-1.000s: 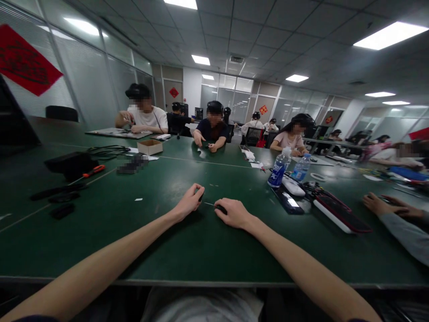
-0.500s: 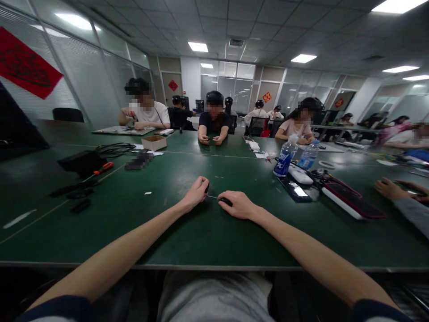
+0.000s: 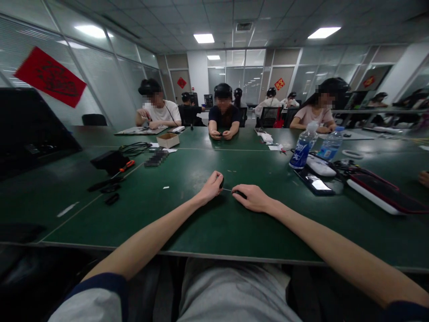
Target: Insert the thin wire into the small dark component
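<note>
My left hand [image 3: 212,188] is closed, upright on its side, around a small black object [image 3: 221,182]. Only that object's edge shows past my fingers. Palm down, my right hand [image 3: 253,198] curls round a dark, rounded black object [image 3: 239,194] low over the green table [image 3: 187,223]. Between the two hands runs a thin, pale line [image 3: 227,190] like a slim shaft or wire, linking the two black objects. My fingers cover most of both objects, so their kind is unclear.
To the left lie a black box-like device [image 3: 109,161], an orange-handled tool [image 3: 127,166] and a small open carton [image 3: 168,140]. To the right stand two bottles [image 3: 300,150], a phone [image 3: 315,182] and a red-edged black pouch [image 3: 389,190]. Several people sit across the table.
The whole scene has shifted right in view, as my head has turned left. My hands keep nearly the same grip and spacing, still joined by the thin line.
</note>
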A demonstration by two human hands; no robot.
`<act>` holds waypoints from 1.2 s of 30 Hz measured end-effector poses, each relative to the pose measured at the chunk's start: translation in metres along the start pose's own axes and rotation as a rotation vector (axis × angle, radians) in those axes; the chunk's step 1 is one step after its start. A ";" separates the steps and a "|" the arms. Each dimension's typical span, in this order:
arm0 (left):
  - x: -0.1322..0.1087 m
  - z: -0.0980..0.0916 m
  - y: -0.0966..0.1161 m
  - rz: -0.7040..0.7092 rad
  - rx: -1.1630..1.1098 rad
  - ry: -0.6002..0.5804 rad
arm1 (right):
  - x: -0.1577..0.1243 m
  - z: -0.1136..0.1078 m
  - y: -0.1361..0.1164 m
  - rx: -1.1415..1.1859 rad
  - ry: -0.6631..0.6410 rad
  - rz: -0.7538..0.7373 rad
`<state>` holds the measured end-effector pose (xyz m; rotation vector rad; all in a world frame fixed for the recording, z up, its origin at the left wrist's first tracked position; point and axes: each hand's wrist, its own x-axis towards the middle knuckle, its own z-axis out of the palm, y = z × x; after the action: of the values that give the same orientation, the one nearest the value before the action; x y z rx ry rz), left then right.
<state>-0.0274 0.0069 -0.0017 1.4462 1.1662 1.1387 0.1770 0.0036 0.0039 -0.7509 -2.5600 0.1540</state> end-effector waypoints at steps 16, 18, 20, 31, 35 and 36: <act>0.005 0.002 -0.007 0.016 0.029 -0.013 | -0.002 -0.004 0.001 -0.012 -0.010 -0.007; 0.006 0.003 -0.008 0.013 0.026 -0.008 | -0.002 -0.004 0.001 -0.016 -0.007 -0.009; 0.007 0.003 -0.009 0.011 0.022 -0.003 | -0.002 -0.004 0.001 -0.015 -0.004 -0.013; 0.008 0.001 -0.011 0.016 0.027 -0.014 | -0.002 -0.004 0.001 -0.003 0.004 -0.008; 0.008 0.001 -0.012 0.013 0.034 0.004 | -0.002 -0.003 0.001 -0.007 0.000 -0.012; 0.008 0.001 -0.012 0.016 0.034 0.008 | -0.002 -0.003 0.001 -0.007 0.001 -0.012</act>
<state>-0.0270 0.0160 -0.0133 1.4809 1.1864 1.1411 0.1806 0.0035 0.0056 -0.7383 -2.5647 0.1403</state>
